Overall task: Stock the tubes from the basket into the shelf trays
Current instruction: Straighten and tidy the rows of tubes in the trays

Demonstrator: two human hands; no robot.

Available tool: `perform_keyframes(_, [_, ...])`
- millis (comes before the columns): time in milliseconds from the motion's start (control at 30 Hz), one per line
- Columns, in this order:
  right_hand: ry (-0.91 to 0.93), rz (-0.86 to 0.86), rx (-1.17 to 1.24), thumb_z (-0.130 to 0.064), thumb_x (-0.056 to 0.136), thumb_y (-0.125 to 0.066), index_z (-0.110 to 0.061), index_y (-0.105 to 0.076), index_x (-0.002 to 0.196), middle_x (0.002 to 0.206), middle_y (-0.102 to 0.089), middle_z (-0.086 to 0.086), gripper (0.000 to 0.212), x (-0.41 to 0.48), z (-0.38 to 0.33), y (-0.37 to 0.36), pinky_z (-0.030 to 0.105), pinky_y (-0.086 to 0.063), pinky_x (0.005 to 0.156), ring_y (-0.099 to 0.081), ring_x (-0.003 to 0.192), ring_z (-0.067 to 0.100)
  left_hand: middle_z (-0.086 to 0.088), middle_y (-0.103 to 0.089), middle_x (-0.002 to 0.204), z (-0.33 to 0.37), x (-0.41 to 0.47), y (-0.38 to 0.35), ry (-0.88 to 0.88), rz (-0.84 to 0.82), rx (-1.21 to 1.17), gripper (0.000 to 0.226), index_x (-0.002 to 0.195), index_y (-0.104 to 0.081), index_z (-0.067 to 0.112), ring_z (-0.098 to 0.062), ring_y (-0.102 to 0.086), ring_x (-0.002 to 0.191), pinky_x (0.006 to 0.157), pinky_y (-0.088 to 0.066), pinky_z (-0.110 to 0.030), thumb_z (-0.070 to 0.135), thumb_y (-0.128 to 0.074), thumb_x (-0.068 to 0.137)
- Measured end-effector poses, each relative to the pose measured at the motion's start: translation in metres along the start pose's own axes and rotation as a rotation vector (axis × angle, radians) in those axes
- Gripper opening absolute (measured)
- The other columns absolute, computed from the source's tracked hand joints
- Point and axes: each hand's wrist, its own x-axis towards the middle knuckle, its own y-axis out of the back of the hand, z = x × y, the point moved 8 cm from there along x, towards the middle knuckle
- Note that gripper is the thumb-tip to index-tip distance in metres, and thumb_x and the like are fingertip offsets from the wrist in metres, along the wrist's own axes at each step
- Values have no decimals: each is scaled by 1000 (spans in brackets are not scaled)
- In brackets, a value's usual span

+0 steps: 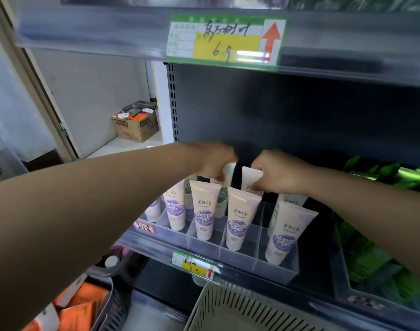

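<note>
A clear divided shelf tray [237,256] holds several white tubes with purple labels [239,218] standing cap down in its front row. Behind them stand tubes with green labels [222,198]. My left hand [216,161] reaches over the back row and grips the top of a white tube [229,169]. Just to the right, my right hand [276,173] pinches the top of another white tube [250,180] in the back row. A beige slotted basket [230,309] sits below the shelf at the bottom edge; its inside is mostly out of view.
Green packets [376,256] fill a clear bin to the right of the tray. A price tag [197,266] hangs on the shelf edge, a larger one [225,39] on the shelf above. A dark basket with orange packs [84,306] is lower left. A cardboard box [136,125] sits behind left.
</note>
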Motion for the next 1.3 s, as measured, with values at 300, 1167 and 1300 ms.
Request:
perform_keyframes(300, [-29, 29, 98, -13, 76, -71, -15, -51, 55, 58, -53, 0, 29, 3, -3, -3, 22, -30, 45, -47, 51, 12, -10, -65, 107, -7, -1, -3, -2, 14, 48, 26, 109, -59, 9, -27, -59, 99, 76, -42, -30, 22, -62, 87])
perform_keyframes(1167, [83, 213, 163, -24, 87, -59, -18, -42, 136, 138, -50, 4, 52, -21, -23, 40, 34, -41, 102, -47, 125, 21, -10, -48, 135, -2, -39, 46, 7, 261, -143, 58, 139, -38, 17, -24, -50, 118, 90, -37, -25, 9, -55, 84])
perform_keyframes(1300, [111, 276, 222, -25, 88, -58, -20, -47, 130, 131, -54, 2, 44, -38, -30, 52, 33, -43, 98, -52, 118, 19, -6, -48, 136, -2, -58, 53, 2, 328, -144, 57, 139, -38, 18, -21, -49, 119, 90, -36, -21, 16, -55, 85])
